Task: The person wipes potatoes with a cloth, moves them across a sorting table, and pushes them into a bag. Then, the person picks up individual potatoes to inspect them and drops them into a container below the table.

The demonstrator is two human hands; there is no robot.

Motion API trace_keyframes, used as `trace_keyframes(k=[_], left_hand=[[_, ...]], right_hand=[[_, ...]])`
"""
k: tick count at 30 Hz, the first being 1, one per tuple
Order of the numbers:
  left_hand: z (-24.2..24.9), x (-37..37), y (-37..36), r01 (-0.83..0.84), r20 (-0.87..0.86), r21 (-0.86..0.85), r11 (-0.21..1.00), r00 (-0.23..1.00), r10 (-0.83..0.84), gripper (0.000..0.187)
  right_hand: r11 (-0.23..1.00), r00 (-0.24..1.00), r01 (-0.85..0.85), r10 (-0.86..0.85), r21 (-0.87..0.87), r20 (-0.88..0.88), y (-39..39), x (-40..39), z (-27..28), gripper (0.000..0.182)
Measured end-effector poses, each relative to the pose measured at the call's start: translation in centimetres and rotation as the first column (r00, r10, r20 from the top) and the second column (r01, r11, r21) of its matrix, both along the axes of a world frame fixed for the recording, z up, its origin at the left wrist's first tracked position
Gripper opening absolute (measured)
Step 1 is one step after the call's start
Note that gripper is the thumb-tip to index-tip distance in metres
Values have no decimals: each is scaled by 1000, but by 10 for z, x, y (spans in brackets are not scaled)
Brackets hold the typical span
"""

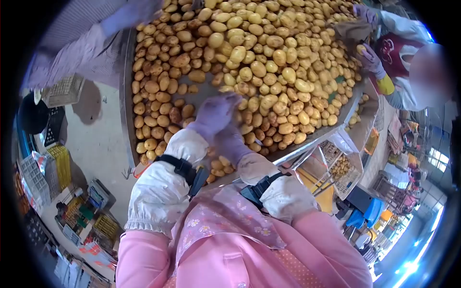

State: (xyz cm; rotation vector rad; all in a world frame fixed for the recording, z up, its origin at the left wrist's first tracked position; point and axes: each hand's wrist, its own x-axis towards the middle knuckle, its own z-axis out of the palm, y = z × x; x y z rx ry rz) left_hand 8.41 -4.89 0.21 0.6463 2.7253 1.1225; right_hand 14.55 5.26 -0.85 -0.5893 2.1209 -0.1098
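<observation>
A great heap of yellow and brown-patched potatoes [259,69] covers the metal sorting table [207,90] before me. My left hand [217,113], in a lilac glove, reaches over the near middle of the heap, its fingertips by some potatoes at the edge of a bare patch. Just below and partly behind it is my right hand [229,143], also gloved, close to potatoes at the near side. Both hands are smeared by motion, so their fingers and anything within them cannot be made out. A few potatoes [220,165] lie between my forearms.
At the right, a co-worker's gloved hand [372,61] holds a potato near a dark cloth or bag. Another person's sleeve [79,50] reaches in at upper left. A lined crate [342,168] with small potatoes stands beyond the right edge. Crates [65,91] sit on the left floor.
</observation>
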Motion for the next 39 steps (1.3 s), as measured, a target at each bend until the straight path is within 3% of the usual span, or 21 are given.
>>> trace_keyframes(k=[4,7,9,13,14,15,16,17,19,21,22,23,24,25,27,29,31,32,33,36,39], left_hand=[[-5,-2,13,22,42,-235,972,999,-13,37],[-14,5,-10,77,80,-480,874,996,-43,29],[-26,23,-30,-1,-84,-363,932,996,-32,20],[18,59,-43,-225,251,-181,958,931,266,28],[27,67,-39,-427,385,-36,903,828,407,30],[32,82,-31,-326,274,95,940,917,290,38],[39,98,-18,-205,141,214,955,974,178,47],[55,110,1,35,232,-8,999,972,-32,54],[76,132,20,152,115,38,988,981,-156,56],[62,150,16,209,-133,69,975,971,-199,54],[56,150,2,207,-142,-103,973,965,-220,54],[41,155,-18,207,-144,-101,973,965,-220,54],[22,160,-39,71,-15,-168,983,997,-75,56],[12,165,-49,-54,105,-249,967,991,82,57],[15,167,-46,-16,160,-308,951,985,69,56],[19,162,-35,14,204,-370,929,977,66,56],[28,150,-18,-3,377,-440,898,907,188,54],[18,152,-17,-56,331,-410,911,921,206,51],[13,155,-17,-68,321,-415,907,922,216,51],[-9,168,-15,-187,218,-440,878,926,307,48],[-21,169,-13,-234,193,-401,886,923,331,45]], right_hand=[[834,847,166,-394,-527,-357,31,52,28,35],[851,822,244,-436,-466,-365,68,89,24,38],[781,793,266,-511,-566,-332,94,93,19,37],[341,430,719,-903,-605,2,95,90,46,31],[-238,40,848,-863,-473,504,92,87,46,32],[-681,-354,729,-466,-73,811,90,90,49,34],[-757,-314,648,-169,81,934,86,94,55,34],[-753,-308,654,-173,76,936,84,97,49,34],[-679,-210,729,-349,-91,913,78,102,40,30],[-95,180,859,-864,-503,470,109,113,68,31],[-334,11,839,-779,-429,628,149,124,49,29],[-280,-20,820,-886,-499,463,188,139,46,34],[335,227,672,-942,-661,-246,245,172,12,39],[125,131,720,-990,-683,-43,253,170,68,41],[775,256,554,-508,-306,-823,305,192,72,43],[627,263,595,-743,-503,-615,302,173,53,43],[140,121,828,-990,-543,-70,214,133,92,43],[287,269,768,-956,-572,-118,208,130,30,41],[222,367,415,-928,-882,-60,150,115,41,43],[842,666,97,-452,-531,-594,79,81,24,49],[881,588,212,-460,-422,-665,45,68,20,49]])
